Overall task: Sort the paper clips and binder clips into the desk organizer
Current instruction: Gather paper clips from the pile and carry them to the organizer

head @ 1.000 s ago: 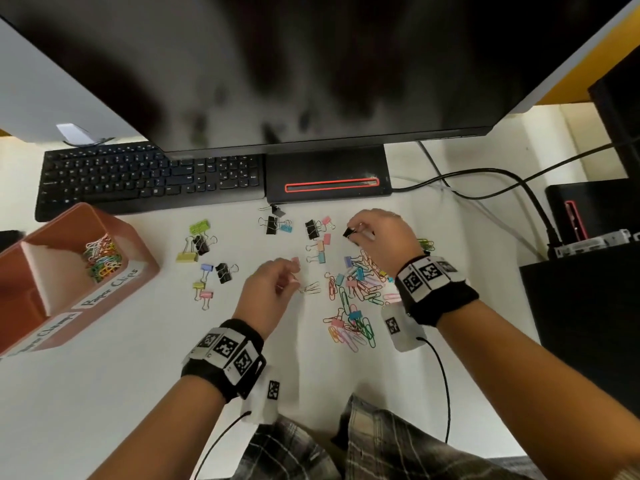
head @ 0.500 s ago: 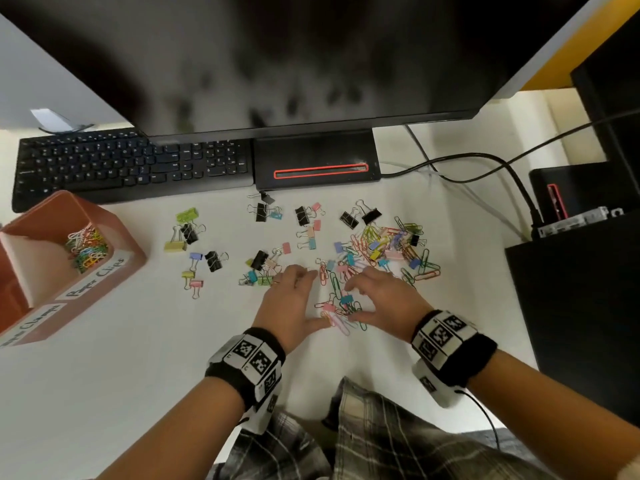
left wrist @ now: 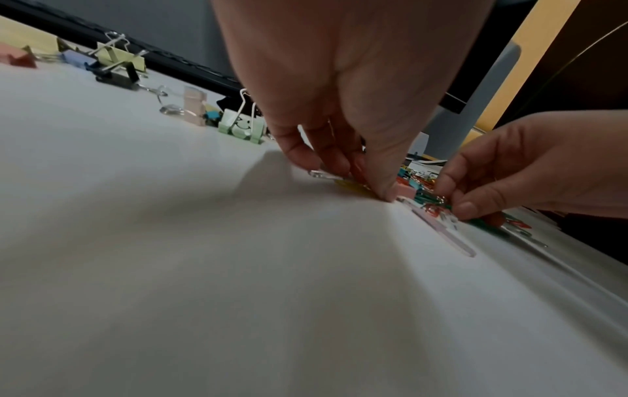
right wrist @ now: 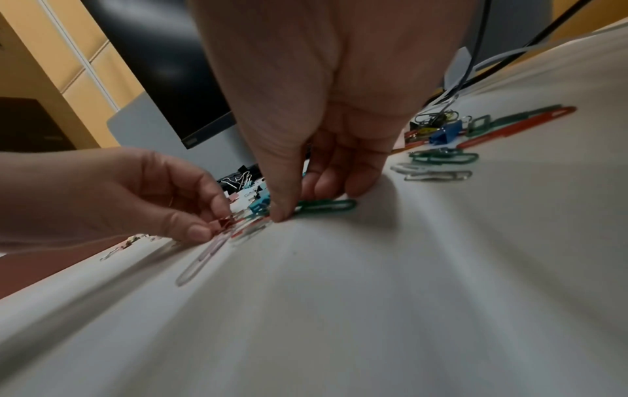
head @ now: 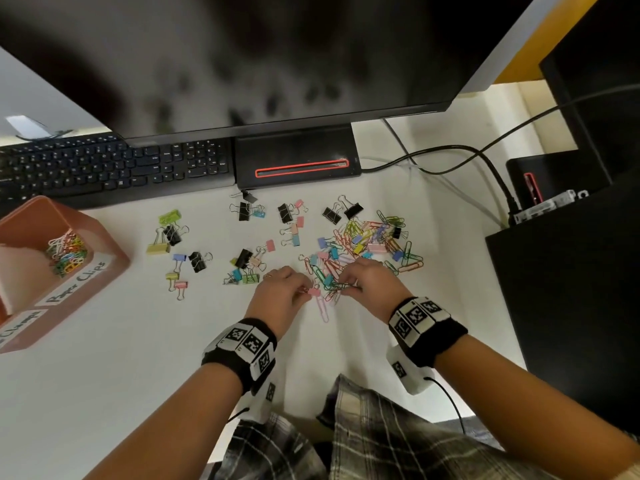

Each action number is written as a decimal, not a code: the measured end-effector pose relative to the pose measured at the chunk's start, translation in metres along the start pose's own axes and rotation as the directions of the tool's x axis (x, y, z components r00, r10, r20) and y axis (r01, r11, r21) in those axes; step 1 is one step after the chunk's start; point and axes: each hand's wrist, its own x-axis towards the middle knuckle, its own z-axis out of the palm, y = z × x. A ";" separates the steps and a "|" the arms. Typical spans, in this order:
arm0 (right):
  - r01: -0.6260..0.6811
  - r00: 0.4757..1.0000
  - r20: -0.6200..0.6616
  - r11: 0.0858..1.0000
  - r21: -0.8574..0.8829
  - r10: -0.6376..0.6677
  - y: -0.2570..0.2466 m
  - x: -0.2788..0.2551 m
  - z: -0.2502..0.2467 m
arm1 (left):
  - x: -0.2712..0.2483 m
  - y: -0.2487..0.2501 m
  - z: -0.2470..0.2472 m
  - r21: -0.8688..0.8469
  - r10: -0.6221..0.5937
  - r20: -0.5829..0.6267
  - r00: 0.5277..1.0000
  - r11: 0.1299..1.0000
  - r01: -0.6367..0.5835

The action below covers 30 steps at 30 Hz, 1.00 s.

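A mixed heap of coloured paper clips and binder clips [head: 363, 244] lies mid-desk. At its near edge my left hand [head: 306, 294] pinches a small pink binder clip [head: 314, 291] between thumb and forefinger; the right wrist view shows that pinch [right wrist: 222, 223]. My right hand [head: 346, 285] curls its fingers on a tangle of paper clips, a green paper clip [right wrist: 326, 205] under them. A long pink paper clip [head: 323, 308] lies just below both hands. The terracotta desk organizer [head: 104, 268] stands far left, with paper clips [head: 65, 252] in its labelled compartment.
More binder clips [head: 173, 237] are scattered left of the heap. A black keyboard [head: 104, 168] and monitor base [head: 298, 161] line the back. Cables [head: 485, 161] and a black box [head: 571, 289] sit on the right.
Both hands came back from the far side of the heap to its near edge, met there, then closed their fingers on clips. The head view shifted slightly.
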 end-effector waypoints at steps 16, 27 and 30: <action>0.111 0.990 -0.081 0.990 -0.088 -0.118 -0.016 0.009 -0.001 | -0.021 -0.004 -0.030 -0.220 -0.180 -0.087 0.980 0.963 0.157; 0.098 0.994 -0.057 0.995 0.001 -0.098 -0.018 0.016 -0.017 | -0.030 -0.016 -0.013 0.008 0.039 -0.111 0.993 0.999 -0.038; 0.116 0.989 -0.085 0.993 -0.016 -0.117 -0.022 0.021 -0.025 | -0.025 -0.013 -0.015 0.010 0.066 -0.121 0.990 0.998 -0.065</action>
